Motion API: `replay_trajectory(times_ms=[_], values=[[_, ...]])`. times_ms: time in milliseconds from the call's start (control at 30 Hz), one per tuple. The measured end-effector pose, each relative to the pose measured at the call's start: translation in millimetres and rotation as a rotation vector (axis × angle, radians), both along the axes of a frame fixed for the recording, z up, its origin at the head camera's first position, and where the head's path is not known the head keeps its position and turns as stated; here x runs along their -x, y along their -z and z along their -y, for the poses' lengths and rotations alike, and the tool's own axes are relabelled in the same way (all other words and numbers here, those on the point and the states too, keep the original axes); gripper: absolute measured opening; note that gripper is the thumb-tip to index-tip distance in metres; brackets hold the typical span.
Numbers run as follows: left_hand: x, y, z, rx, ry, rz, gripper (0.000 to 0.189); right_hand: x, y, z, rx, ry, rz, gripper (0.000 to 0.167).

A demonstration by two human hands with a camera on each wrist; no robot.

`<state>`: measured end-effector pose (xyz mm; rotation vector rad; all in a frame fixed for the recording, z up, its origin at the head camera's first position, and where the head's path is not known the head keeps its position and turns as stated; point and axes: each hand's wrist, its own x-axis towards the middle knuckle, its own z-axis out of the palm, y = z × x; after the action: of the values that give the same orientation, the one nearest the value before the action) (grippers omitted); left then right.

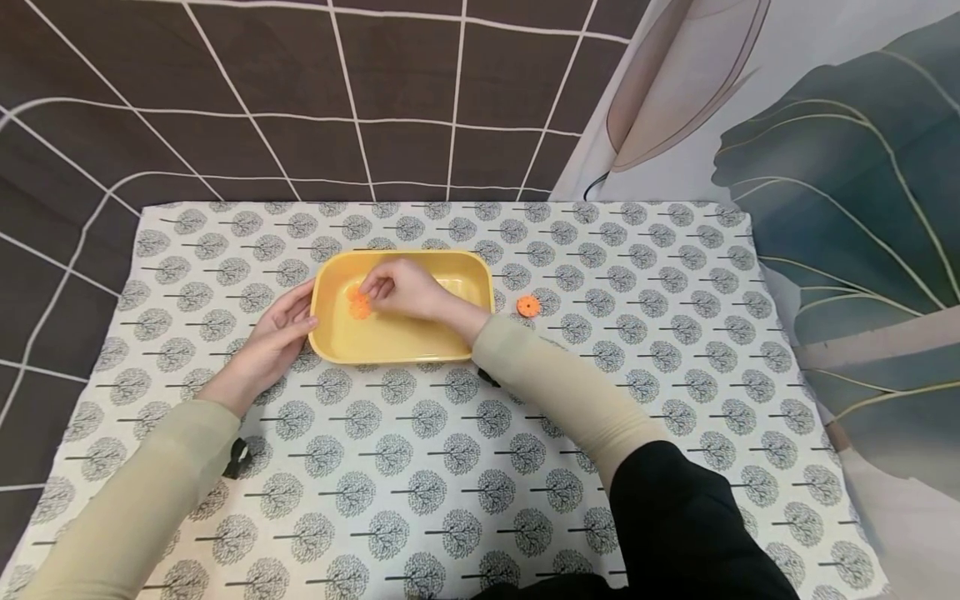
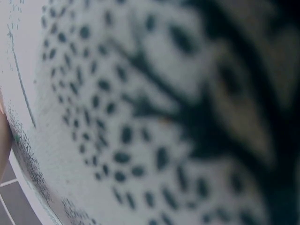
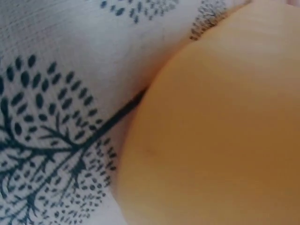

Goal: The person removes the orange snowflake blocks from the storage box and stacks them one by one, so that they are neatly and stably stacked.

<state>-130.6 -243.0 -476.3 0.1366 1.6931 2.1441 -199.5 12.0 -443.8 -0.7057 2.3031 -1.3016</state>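
Note:
A yellow rectangular tray (image 1: 405,361) with rounded corners lies on the cloth. My left hand (image 1: 273,333) touches its left end from outside, thumb near the rim and fingers extended along the wall. Reaching over the tray's front right side, my right hand (image 1: 405,289) has curled fingers. Its fingertips pinch at orange scalloped pieces (image 1: 360,307) low in the tray's left part; the fingers partly cover them. To the tray's right, a round orange piece (image 1: 528,306) with a dark centre lies on the cloth. The right wrist view shows the tray's outer wall (image 3: 211,122) close up.
A white tablecloth (image 1: 450,500) with a grey tree print covers the table. Behind it hangs a dark cloth (image 1: 405,83) with white grid lines. A leaf-patterned curtain (image 1: 847,208) hangs at the right. The left wrist view is mostly blurred tablecloth (image 2: 117,117).

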Motion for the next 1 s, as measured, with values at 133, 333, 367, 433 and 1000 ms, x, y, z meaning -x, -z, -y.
replay_trajectory(times_ms=[133,333,367,433,1000], values=[[0.2,-1.8,-0.8,0.006,-0.006,0.014,0.071,-2.3,2.7,2.5,-0.035,0.001,-0.033,0.024],[-0.5,-2.9,-0.5,-0.012,-0.014,0.019,0.070,-5.7,6.9,5.8,-0.075,-0.010,-0.069,0.032],[-0.6,-2.7,-0.4,-0.013,-0.015,0.018,0.069,-6.0,8.0,6.3,-0.081,-0.016,-0.074,0.034],[-0.6,-2.2,-0.2,-0.016,-0.015,0.013,0.068,-6.6,10.1,7.0,-0.091,-0.029,-0.083,0.035],[-0.3,0.4,1.6,-0.017,0.007,0.004,0.068,-5.4,15.2,10.7,-0.172,-0.185,-0.239,0.041]])
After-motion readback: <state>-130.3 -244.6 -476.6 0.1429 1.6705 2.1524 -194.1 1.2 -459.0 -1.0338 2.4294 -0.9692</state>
